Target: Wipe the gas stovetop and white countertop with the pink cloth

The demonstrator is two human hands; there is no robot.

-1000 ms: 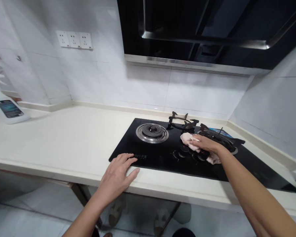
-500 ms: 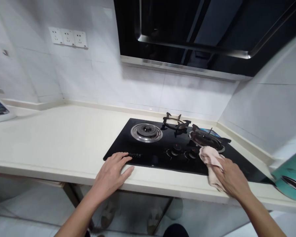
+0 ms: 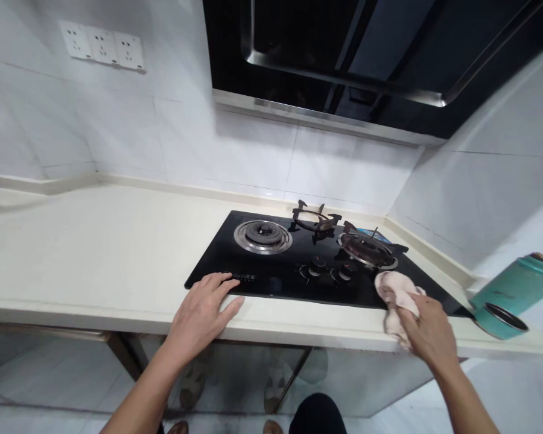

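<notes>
Right fingers gripping cloth, hob front-right corner

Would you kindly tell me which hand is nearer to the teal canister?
Right. The right hand, holding a cloth, is just left of the teal canister; the left hand rests far left, by the hob.

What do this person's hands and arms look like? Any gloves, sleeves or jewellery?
The left hand and right hand wear no gloves, and no ring, watch or bracelet shows. Both forearms are uncovered down to the picture's lower edge, so no sleeve is in view.
</notes>
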